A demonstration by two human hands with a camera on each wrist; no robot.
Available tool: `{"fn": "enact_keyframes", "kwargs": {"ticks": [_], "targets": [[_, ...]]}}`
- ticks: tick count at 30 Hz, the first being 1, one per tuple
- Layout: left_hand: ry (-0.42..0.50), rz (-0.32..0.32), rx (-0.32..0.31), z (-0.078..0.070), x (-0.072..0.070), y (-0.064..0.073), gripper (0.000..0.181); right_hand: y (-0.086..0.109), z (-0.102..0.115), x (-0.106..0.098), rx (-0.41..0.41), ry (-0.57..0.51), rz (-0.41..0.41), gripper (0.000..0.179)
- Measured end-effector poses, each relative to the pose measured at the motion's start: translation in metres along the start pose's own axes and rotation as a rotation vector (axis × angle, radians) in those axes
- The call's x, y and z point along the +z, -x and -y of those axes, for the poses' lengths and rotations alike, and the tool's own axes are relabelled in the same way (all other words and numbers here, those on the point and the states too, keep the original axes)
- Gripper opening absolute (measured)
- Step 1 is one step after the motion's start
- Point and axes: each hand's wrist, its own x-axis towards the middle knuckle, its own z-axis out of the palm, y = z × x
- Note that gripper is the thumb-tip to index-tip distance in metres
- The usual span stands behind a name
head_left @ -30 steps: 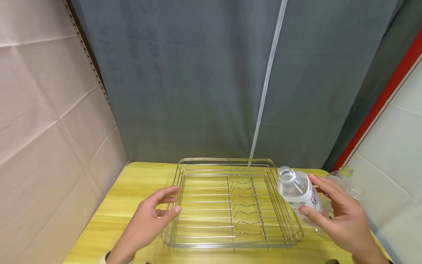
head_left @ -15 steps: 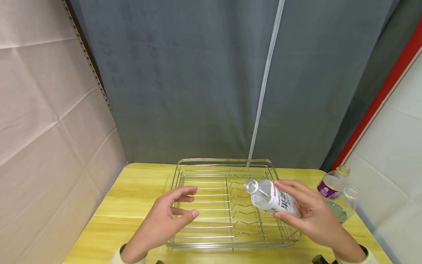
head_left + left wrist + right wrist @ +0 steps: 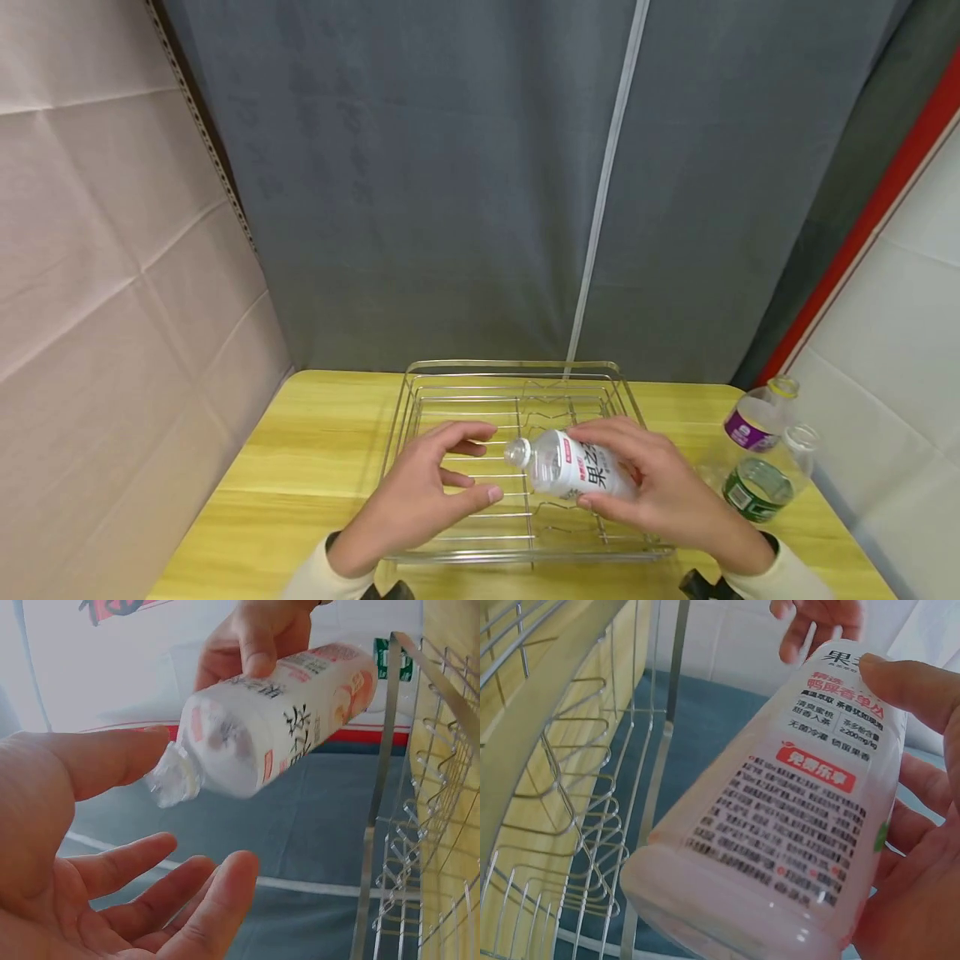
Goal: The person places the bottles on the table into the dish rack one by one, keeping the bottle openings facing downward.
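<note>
My right hand (image 3: 652, 483) grips a clear plastic bottle (image 3: 577, 467) with a white label. The bottle lies tilted almost level above the wire rack (image 3: 465, 557), its capless neck pointing left. My left hand (image 3: 427, 492) is held over the rack's left part, thumb and fingers spread, with nothing between them. In the left wrist view the bottle's neck (image 3: 176, 778) appears close to the left index finger; whether they touch I cannot tell. The right wrist view shows the bottle's base (image 3: 705, 915) facing the camera and the right thumb (image 3: 907, 686) pressed on the label.
Two clear bottles stand at the table's right side, one with a purple label (image 3: 750, 429), the other with a green label (image 3: 753, 492). The yellow wooden table (image 3: 300, 450) ends at a grey curtain (image 3: 450, 208) behind. Pale cloth walls flank both sides.
My right hand has carried the bottle left from beside the rack to above it, tipping it toward level. My left hand has moved right toward the bottle's neck.
</note>
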Motion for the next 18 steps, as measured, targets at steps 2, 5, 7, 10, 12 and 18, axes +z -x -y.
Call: {"fn": "enact_keyframes", "kwargs": {"ticks": [2,5,7,10,12,18], "targets": [[0.006,0.016,0.003,0.001,0.005,-0.003,0.059,-0.002,-0.001,0.004,-0.025,0.001,0.014,0.065],[0.018,0.04,0.004,0.002,0.013,-0.006,0.061,-0.005,-0.002,0.009,-0.059,0.014,0.03,0.063],[0.024,0.053,0.003,0.003,0.017,-0.007,0.063,-0.006,-0.002,0.013,-0.081,0.023,0.039,0.062],[0.039,0.069,-0.001,0.004,0.022,-0.009,0.064,-0.008,-0.002,0.017,-0.098,0.052,0.057,0.061],[0.03,0.076,0.002,0.005,0.024,-0.01,0.063,-0.008,-0.002,0.02,-0.113,0.08,0.069,0.06],[-0.099,0.076,0.044,0.007,0.028,-0.013,0.059,-0.012,0.001,0.025,-0.14,0.156,0.104,0.061]]}}
